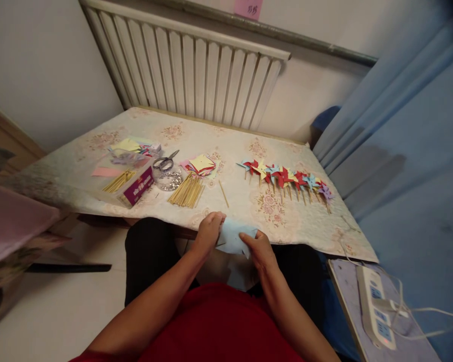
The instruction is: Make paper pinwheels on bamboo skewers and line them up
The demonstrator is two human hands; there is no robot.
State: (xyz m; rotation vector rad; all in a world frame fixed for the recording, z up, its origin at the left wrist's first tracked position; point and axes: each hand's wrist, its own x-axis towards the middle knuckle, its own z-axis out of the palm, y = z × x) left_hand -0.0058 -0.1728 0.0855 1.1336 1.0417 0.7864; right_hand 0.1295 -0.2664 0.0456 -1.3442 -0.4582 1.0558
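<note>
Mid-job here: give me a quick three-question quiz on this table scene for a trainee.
1. True or false: both hands hold the light blue paper.
2. Where does the row of finished pinwheels lie: left or right of the scissors?
3. Multiple choice: the loose single stick lies A) inside the purple box, B) on the tablecloth beside the stick bundle, C) on the floor.

Key: 1 true, left hand and right hand both grip it. 2 right. 3 B.
</note>
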